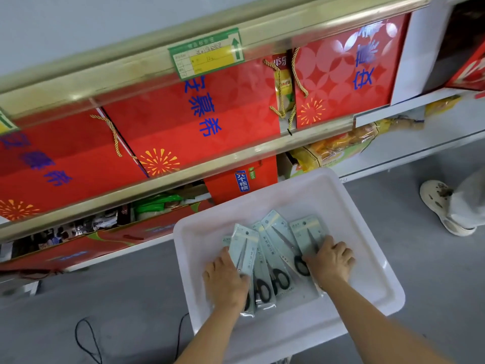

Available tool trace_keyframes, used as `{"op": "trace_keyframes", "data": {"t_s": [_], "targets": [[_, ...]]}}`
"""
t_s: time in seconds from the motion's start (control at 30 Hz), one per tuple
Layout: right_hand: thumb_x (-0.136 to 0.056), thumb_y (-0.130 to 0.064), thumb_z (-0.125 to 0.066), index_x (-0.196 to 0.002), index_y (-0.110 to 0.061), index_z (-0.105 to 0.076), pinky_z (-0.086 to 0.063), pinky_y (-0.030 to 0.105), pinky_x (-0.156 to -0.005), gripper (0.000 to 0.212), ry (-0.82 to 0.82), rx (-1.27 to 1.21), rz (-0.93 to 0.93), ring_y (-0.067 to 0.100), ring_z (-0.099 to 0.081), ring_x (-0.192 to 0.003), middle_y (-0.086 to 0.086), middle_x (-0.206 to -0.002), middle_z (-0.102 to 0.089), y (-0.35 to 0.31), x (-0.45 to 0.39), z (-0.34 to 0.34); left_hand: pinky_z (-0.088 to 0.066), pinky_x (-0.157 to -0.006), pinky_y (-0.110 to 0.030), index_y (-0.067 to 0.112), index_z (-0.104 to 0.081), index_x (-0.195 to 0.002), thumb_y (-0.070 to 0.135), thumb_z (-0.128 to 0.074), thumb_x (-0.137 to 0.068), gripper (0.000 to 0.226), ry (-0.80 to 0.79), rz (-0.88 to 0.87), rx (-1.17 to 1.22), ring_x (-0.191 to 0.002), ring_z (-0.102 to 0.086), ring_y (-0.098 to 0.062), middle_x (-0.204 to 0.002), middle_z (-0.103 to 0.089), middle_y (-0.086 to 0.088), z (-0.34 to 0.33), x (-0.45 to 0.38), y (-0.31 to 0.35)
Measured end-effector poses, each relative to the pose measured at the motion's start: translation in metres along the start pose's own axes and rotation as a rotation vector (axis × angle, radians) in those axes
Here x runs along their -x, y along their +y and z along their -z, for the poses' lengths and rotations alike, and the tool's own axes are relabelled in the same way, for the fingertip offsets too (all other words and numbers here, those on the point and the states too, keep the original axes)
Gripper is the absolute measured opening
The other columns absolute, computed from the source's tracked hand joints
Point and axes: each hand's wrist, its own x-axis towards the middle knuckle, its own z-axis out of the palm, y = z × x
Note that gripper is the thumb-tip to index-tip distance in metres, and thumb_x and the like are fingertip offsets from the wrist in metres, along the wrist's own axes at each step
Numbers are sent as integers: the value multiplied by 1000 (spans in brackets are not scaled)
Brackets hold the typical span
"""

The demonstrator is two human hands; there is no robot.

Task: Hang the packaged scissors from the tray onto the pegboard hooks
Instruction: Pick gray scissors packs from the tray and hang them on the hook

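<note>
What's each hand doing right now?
Left hand: grips the leftmost scissors pack.
Right hand: fingers curled on the rightmost scissors pack.

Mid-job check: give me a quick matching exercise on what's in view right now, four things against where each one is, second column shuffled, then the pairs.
Things:
1. left hand
2. right hand
3. white plastic tray
4. green and yellow price label

Places:
A. on the gold shelf rail above the red gift boxes
B. on the rightmost scissors pack in the tray
C. on the grey floor in front of the shelves
D. on the leftmost scissors packs in the tray

Pairs: 1-D, 2-B, 3-C, 4-A
</note>
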Motion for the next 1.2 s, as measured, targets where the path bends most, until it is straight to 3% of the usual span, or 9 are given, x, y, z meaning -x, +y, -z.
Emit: {"op": "trace_keyframes", "data": {"t_s": [0.13,0.3,0.5,0.63,0.77,0.87,0.97,1.03,1.2], "targets": [[-78,-40,-68,-125,-13,-39,-47,37,-87,62,40,-75,37,33,-50,-102,12,-116,-37,-5,13,-8,-57,-83,-26,25,-39,-139,26,-64,-92,54,-8,-23,336,-115,-59,-19,-130,-53,3,8,3,0],[-84,-33,-62,-132,-22,-37,-47,33,-78,55,102,-20,116,28,-56,-100,10,-117,-48,-3,31,4,-58,-86,-34,41,-30,-145,16,-71,-86,75,48,-41,599,-109,-65,-18,-128,-62,12,36,9,-1],[-93,-16,-51,-141,-37,-45,-53,33,-64,53,31,-279,180,28,-65,-80,7,-100,-71,-4,42,30,-52,-68,-12,45,-39,-142,4,-71,-82,80,158,-34,959,-87,-66,-4,-106,-65,24,81,25,-5],[-90,-15,-53,-133,-40,-55,-52,35,-69,49,-40,-395,239,31,-62,-79,10,-99,-72,0,62,57,-58,-82,-33,49,-43,-140,-1,-72,-81,83,175,-78,1198,-103,-67,-12,-123,-64,17,114,41,-4],[-89,-11,-60,-133,-33,-57,-46,33,-87,48,-44,-579,346,30,-61,-107,6,-124,-67,-1,83,92,-55,-93,-48,55,-45,-137,-2,-71,-78,86,281,-112,1300,-117,-61,-15,-128,-58,27,157,61,-2],[-88,-8,-66,-131,-33,-58,-46,28,-65,50,-31,-810,413,18,-60,-69,-9,-81,-70,-21,113,130,-48,-104,-42,52,-44,-140,-1,-71,-78,85,413,-167,1316,-128,-51,-4,-133,-52,35,200,74,2],[-88,-12,-69,-127,-44,-57,-33,22,-51,51,18,-1005,521,15,-38,-45,-10,-45,-43,-45,150,173,-44,-109,-36,48,-39,-144,2,-74,-80,87,538,-240,1307,-133,-45,1,-140,-45,35,248,89,1],[-87,-15,-71,-125,-46,-57,-37,24,-57,51,29,-1087,604,30,-55,-53,5,-53,-60,-67,172,202,-41,-112,-35,42,-37,-147,3,-75,-81,85,605,-273,1319,-135,-41,3,-144,-41,33,276,93,2],[-85,-10,-72,-127,-37,-60,-57,24,-67,52,8,-1328,851,16,-72,-82,4,-88,-77,-117,240,293,-37,-114,-32,39,-41,-145,2,-76,-81,82,793,-364,1349,-128,-39,18,-138,-42,36,362,115,0]]}}
